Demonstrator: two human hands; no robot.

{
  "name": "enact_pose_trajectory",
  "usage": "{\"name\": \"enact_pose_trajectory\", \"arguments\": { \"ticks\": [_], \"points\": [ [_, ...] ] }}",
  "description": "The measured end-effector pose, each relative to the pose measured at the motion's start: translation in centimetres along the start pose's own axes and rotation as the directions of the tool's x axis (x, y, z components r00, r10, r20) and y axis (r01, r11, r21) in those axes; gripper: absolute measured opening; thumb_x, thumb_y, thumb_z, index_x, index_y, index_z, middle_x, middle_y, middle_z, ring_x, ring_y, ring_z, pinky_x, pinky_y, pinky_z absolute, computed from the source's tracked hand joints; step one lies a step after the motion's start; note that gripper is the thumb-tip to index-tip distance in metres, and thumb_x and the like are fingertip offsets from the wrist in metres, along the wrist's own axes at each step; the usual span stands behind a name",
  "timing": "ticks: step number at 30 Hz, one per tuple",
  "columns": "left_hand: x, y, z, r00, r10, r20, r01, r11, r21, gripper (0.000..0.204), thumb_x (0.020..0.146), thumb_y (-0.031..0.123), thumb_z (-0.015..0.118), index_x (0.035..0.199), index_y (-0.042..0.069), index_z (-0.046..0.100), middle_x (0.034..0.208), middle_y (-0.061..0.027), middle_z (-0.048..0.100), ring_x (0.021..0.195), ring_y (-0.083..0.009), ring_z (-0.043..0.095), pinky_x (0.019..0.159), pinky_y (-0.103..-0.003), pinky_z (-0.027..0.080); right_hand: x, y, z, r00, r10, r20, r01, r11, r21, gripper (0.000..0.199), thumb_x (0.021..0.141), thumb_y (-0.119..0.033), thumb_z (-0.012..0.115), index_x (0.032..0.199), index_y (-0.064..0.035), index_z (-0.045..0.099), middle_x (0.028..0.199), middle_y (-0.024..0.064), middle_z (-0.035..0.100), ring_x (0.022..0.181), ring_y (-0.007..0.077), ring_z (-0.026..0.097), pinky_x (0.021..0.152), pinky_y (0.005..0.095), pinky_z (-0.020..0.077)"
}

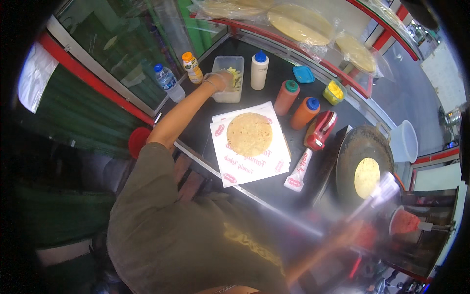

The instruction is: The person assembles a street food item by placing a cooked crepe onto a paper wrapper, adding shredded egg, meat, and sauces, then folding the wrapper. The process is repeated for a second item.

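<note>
My left hand (220, 82), in what looks like a clear plastic glove, is down in a clear plastic tub (227, 98). Pale yellow-green chopped pieces (236, 77) lie beside it; its fingertips are hidden. Nearer to me, a round flatbread (249, 134) lies flat on printed white paper sheets (230, 176). My right hand (353, 228) is smeared by motion at the lower right. A pale blurred thing (384, 190) extends beyond it, close to a second flatbread (367, 177) in a dark, wide pan (350, 152). Whether that hand grips it, I cannot tell.
Behind stand a water bottle (169, 83), an orange-capped bottle (192, 67) and several squeeze bottles, one white (259, 71). A red tool (321, 130) with a white printed strip lies beside the pan. A yellow-filled tub (334, 93) sits farther right. Bagged flatbreads (301, 24) rest on the shelf.
</note>
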State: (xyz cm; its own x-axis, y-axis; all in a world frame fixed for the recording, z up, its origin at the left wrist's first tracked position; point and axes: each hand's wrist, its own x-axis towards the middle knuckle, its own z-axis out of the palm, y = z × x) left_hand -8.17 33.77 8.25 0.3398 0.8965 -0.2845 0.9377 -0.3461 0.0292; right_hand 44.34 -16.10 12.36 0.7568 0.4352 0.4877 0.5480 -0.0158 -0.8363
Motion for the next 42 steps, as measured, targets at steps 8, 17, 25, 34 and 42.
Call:
{"name": "enact_pose_trajectory", "arguments": {
  "ticks": [8, 17, 25, 34, 42],
  "points": [
    [-1.3, -0.1, -0.4, 0.972, 0.076, -0.222, -0.121, 0.973, -0.198, 0.043, 0.091, 0.021, 0.088, 0.126, 0.001, 0.073, 0.129, -0.0254, 0.078, 0.119, -0.0422, 0.077, 0.104, -0.048, 0.06, -10.2, -10.4, 10.0, 0.858, 0.114, 0.5, -0.301, 0.901, 0.312, 0.048, 0.114, -0.024, 0.067, 0.153, 0.004, 0.066, 0.088, 0.0108, 0.076, 0.064, 0.0081, 0.06, 0.056, 0.0242, 0.0434],
    [-7.5, 2.7, -9.4, 0.979, 0.043, -0.198, -0.134, 0.871, -0.473, 0.031, 0.092, 0.019, 0.089, 0.118, 0.002, 0.088, 0.115, -0.0221, 0.086, 0.101, -0.0307, 0.083, 0.096, -0.041, 0.064, -11.3, -14.0, 15.0, 0.771, 0.097, 0.629, -0.39, 0.853, 0.347, 0.046, 0.111, -0.02, 0.071, 0.15, 0.0041, 0.069, 0.087, 0.0082, 0.077, 0.062, 0.0049, 0.057, 0.056, 0.0233, 0.0406],
    [-10.2, 11.9, -1.0, 0.919, 0.339, -0.202, -0.381, 0.625, -0.681, 0.022, 0.099, 0.018, 0.083, 0.114, 0.004, 0.089, 0.114, -0.0168, 0.087, 0.102, -0.0267, 0.082, 0.097, -0.039, 0.063, -10.8, -12.8, 17.5, 0.723, 0.125, 0.68, -0.449, 0.832, 0.325, 0.046, 0.114, -0.02, 0.071, 0.151, 0.0059, 0.068, 0.088, 0.0083, 0.074, 0.065, 0.0081, 0.061, 0.053, 0.0241, 0.0427],
    [-11.8, 10.2, 10.7, 0.78, 0.454, -0.431, -0.626, 0.543, -0.56, 0.042, 0.095, 0.026, 0.089, 0.135, 0.013, 0.082, 0.153, -0.0136, 0.071, 0.142, -0.0337, 0.067, 0.123, -0.048, 0.052, -9.9, -9.5, 19.2, 0.592, 0.038, 0.805, 0.145, 0.977, -0.153, 0.048, 0.104, -0.015, 0.082, 0.151, -0.0096, 0.075, 0.091, 0.0186, 0.072, 0.075, 0.0296, 0.071, 0.071, 0.0427, 0.0557],
    [-14.1, 8.0, 13.2, 0.615, 0.495, -0.614, -0.726, 0.659, -0.195, 0.048, 0.096, 0.029, 0.088, 0.141, 0.016, 0.078, 0.161, -0.0126, 0.065, 0.152, -0.0345, 0.059, 0.125, -0.048, 0.051, -10.0, -8.7, 17.5, 0.598, 0.124, 0.792, 0.16, 0.95, -0.27, 0.047, 0.103, -0.014, 0.082, 0.15, -0.0088, 0.076, 0.093, 0.0215, 0.073, 0.077, 0.0352, 0.073, 0.075, 0.0477, 0.0584]
  ]
}}
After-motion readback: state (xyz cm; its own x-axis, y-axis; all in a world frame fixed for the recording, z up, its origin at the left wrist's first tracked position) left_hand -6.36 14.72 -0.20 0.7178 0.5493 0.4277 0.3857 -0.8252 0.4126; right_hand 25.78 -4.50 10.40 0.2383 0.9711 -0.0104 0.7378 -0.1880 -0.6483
